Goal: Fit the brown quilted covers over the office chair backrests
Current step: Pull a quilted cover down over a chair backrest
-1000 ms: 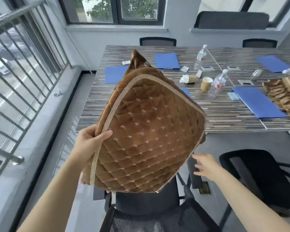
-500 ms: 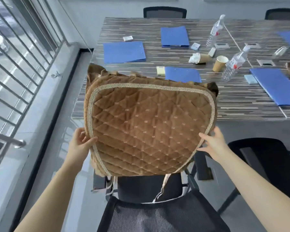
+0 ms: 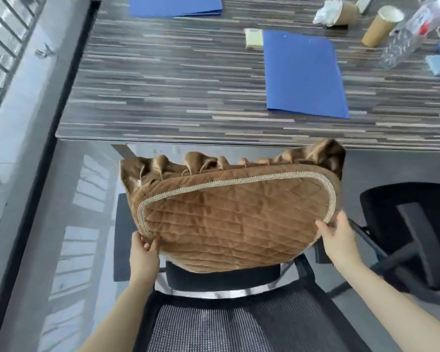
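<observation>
A brown quilted cover (image 3: 229, 219) with a beige braided trim and a ruffled far edge is held almost flat in front of me, over the seat of a black mesh office chair (image 3: 214, 323). My left hand (image 3: 144, 252) pinches the cover's near left edge. Gripping the near right edge is my right hand (image 3: 337, 235). The chair's mesh backrest fills the bottom of the view, just below the cover. Most of the chair's seat is hidden by the cover.
A striped wooden table (image 3: 178, 80) lies just beyond the chair, with blue folders (image 3: 302, 72), paper cups (image 3: 381, 25) and a plastic bottle (image 3: 407, 36) on it. A second black chair (image 3: 412, 229) stands at the right. A window ledge with railing (image 3: 8, 80) runs along the left.
The cover went from upright in my left hand alone to held in both hands, then tipped nearly flat and lowered toward the chair. My view dropped downward.
</observation>
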